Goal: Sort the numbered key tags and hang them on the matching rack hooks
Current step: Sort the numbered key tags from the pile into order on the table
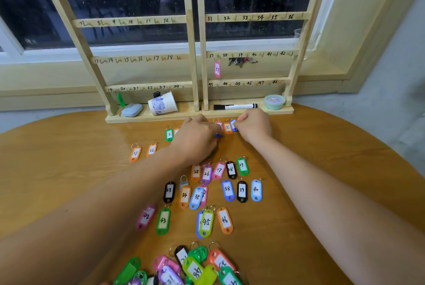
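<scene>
both hands are up in the upper middle of the frame, at the foot of the rack [230,17]. from my end, the right hand [254,125] has its fingers curled in, thumb and forefinger nipping the edge of a blue tag [234,125] that lies on the table [69,158] just beside orange tag 8 [227,127]. the left hand [197,137] is knuckles-up with fingers bent under. a blue sliver [218,135] peeks out at its fingertips, but i cannot tell whether it is gripped or only nudged. sorted rows run down the centre, the unsorted pile [195,266] sits at the bottom edge, and only pink tag 37 [217,69] hangs on a hook, right of centre. the risks i see: my left forearm [138,181] lies across the rows, so dragging it back could sweep tag 11 [135,153] and tag 12 [151,150] out of order. the blue tag's number is hidden by my fingers, so it could land in the wrong slot. the overlapped tags around tag 35 [197,197] could snag by their rings and lift together.
</scene>
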{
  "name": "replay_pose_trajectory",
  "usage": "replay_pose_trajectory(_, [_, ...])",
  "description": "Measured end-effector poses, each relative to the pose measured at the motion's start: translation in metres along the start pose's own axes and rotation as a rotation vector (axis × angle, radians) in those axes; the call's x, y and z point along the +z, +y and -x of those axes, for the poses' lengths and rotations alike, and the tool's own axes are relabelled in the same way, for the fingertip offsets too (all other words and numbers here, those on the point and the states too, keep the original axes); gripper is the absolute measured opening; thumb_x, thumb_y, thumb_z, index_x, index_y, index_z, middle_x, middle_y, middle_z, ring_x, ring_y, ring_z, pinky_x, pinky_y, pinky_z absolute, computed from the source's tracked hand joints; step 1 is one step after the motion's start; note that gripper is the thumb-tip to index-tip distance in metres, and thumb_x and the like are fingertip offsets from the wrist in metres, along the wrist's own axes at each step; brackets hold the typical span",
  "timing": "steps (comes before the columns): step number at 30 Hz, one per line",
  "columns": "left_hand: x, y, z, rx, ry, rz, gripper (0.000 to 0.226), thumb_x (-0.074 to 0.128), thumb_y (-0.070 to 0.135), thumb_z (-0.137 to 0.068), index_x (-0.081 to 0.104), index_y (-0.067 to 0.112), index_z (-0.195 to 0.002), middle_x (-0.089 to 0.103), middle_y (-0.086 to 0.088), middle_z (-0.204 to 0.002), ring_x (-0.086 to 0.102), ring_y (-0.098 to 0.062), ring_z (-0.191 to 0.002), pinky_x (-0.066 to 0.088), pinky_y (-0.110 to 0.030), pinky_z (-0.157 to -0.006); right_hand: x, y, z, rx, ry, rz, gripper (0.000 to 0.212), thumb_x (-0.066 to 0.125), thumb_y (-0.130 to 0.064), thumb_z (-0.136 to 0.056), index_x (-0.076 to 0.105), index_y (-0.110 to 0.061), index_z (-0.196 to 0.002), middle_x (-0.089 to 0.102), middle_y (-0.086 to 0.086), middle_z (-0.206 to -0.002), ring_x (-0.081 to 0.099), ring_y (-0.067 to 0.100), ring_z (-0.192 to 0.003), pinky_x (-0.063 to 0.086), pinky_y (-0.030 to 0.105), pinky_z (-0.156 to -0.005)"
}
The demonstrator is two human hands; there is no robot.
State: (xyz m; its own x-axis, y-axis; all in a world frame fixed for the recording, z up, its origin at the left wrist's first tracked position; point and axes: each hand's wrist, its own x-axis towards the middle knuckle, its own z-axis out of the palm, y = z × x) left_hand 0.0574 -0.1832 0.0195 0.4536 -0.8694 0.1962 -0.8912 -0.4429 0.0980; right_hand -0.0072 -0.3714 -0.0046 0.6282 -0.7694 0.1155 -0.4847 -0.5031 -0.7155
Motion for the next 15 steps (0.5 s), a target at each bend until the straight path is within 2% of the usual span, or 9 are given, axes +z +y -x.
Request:
replay_pose_trajectory(4, [0.002,-0.003,-0.003,-0.009,-0.046,0.001,0.039,0.049,0.03,-0.108,0.063,0.036,-0.144,0.069,0.006,-0.139,0.045,-0.02,-0.138,0.034,-0.045,-0.111,0.004,-0.003,0.004,-0.004,0.005,0.007,0.012,0.073,-0.017,-0.093,0.08,-0.024,-0.086,0.075,-0.005,-0.094,0.067,0.014,-0.086,0.044,0.024,-0.057])
replay_pose_trajectory(8, [0.002,-0.007,-0.005,-0.015,-0.054,0.014,0.039,0.049,0.029,-0.108,0.062,0.035,-0.144,0.068,0.004,-0.139,0.044,-0.019,-0.14,0.033,-0.044,-0.111,0.002,0.002,0.006,-0.023,0.013,-0.003,0.01,0.073,-0.016,-0.089,0.078,-0.024,-0.086,0.074,-0.006,-0.094,0.068,0.016,-0.091,0.049,0.027,-0.067])
replay_pose_trajectory(12, [-0.002,-0.013,0.001,-0.048,-0.011,0.055,0.032,0.052,0.032,-0.109,0.063,0.035,-0.139,0.067,0.004,-0.141,0.044,-0.019,-0.141,0.036,-0.045,-0.113,-0.003,0.008,0.01,-0.057,0.0,0.022,0.015,0.076,-0.017,-0.088,0.071,-0.025,-0.077,0.071,-0.009,-0.086,0.066,0.016,-0.086,0.052,0.03,-0.067])
replay_pose_trajectory(15, [-0.011,-0.02,0.015,-0.073,0.022,0.131,0.03,0.059,0.035,-0.106,0.065,0.036,-0.135,0.067,0.008,-0.141,0.046,-0.018,-0.139,0.039,-0.045,-0.113,-0.004,0.012,0.014,-0.064,0.01,0.06,0.017,0.079,-0.021,-0.088,0.069,-0.024,-0.074,0.07,-0.008,-0.083,0.067,0.016,-0.083,0.059,0.036,-0.069])
